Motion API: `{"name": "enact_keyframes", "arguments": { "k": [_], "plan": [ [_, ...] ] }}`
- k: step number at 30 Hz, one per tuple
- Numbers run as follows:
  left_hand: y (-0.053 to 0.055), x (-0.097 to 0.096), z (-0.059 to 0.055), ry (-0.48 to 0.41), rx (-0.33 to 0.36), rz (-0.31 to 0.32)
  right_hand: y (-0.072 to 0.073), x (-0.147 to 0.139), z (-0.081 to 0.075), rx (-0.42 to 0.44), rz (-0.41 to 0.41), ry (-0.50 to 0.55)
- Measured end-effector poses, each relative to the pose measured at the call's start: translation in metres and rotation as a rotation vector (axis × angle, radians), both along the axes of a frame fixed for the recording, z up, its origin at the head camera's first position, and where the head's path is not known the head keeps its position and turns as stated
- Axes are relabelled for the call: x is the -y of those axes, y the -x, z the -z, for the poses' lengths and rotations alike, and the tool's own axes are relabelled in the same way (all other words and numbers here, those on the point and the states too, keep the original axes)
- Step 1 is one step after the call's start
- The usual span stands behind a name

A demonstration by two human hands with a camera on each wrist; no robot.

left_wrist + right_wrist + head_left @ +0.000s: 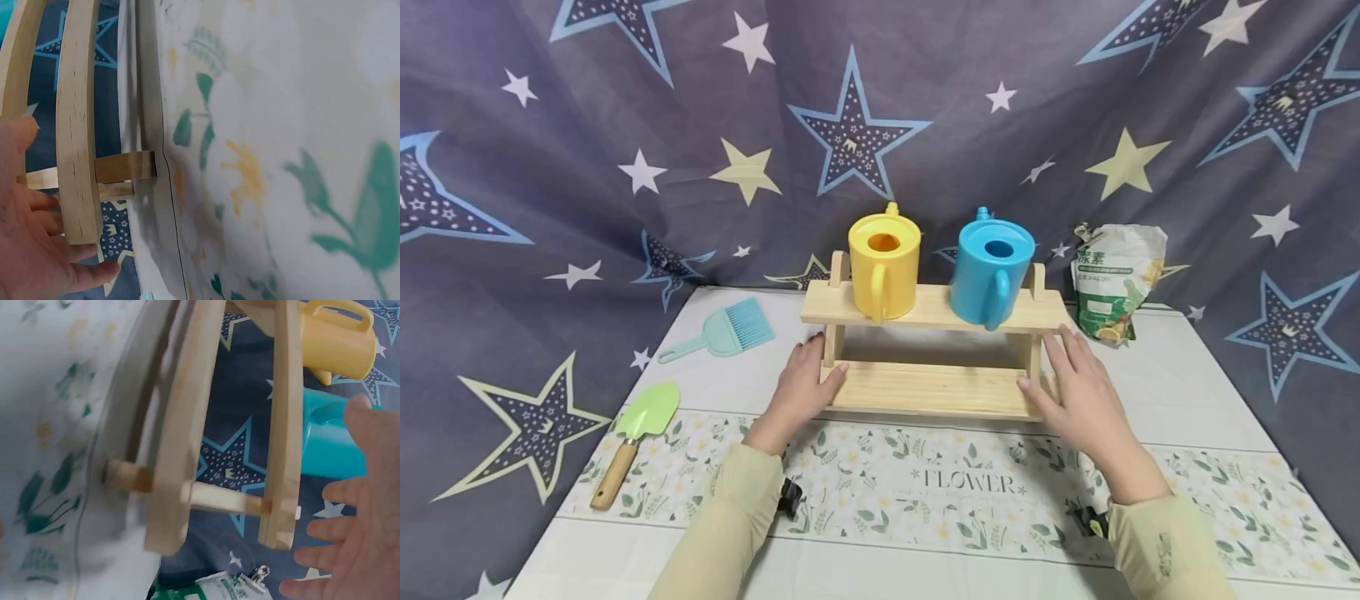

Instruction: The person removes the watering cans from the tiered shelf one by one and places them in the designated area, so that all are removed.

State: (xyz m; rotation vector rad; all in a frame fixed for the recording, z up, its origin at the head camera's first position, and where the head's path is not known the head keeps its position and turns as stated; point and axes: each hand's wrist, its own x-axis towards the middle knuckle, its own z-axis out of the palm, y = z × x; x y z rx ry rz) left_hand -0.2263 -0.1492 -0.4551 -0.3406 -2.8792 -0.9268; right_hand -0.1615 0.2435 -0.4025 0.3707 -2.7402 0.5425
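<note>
Here, shelf (925, 390) between spread grips (799, 390) (1086, 396)

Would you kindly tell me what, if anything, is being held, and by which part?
Nothing appears gripped: left hand and right hand are open at either end of the wooden shelf; contact is unclear.
</note>
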Motion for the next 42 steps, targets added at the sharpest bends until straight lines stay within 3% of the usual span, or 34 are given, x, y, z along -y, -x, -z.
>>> {"name": "enact_keyframes", "arguments": {
  "k": [5,15,23,32,42],
  "plan": [
    [0.009,-0.003,0.003,-0.096,0.072,-0.021,0.008,0.010,-0.009,-0.065,-0.029,0.144],
    [0.015,-0.006,0.010,-0.144,0.169,-0.074,0.020,0.031,-0.028,-0.106,-0.055,0.445],
    [0.017,-0.007,0.020,-0.120,0.150,-0.114,0.029,0.046,-0.037,-0.058,-0.048,0.662],
    [0.014,-0.006,0.021,-0.089,0.131,-0.125,0.037,0.060,-0.038,-0.024,-0.047,0.754],
    [0.014,-0.007,0.019,-0.080,0.129,-0.117,0.042,0.065,-0.037,-0.044,-0.025,0.708]
  ]
}}
